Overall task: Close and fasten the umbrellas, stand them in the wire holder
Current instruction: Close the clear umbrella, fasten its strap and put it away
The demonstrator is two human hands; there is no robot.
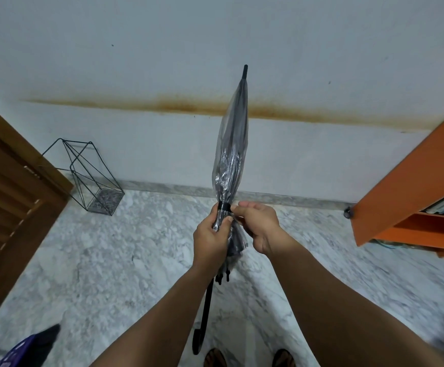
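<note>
A clear plastic umbrella (232, 144) is folded shut and held tip up in front of the wall. Its black hooked handle hangs down between my forearms. My left hand (211, 235) grips the gathered canopy just below a black strap (225, 207) that runs round the bundle. My right hand (259, 225) pinches the end of that strap at the umbrella's right side. The black wire holder (88, 176) stands on the floor at the left against the wall, with nothing in it.
A brown louvred door (9, 202) fills the left edge. An orange shelf unit (417, 192) juts in at the right. A dark blue and black thing (33, 345) lies at the bottom left. My sandalled feet (250, 358) stand on the marble floor.
</note>
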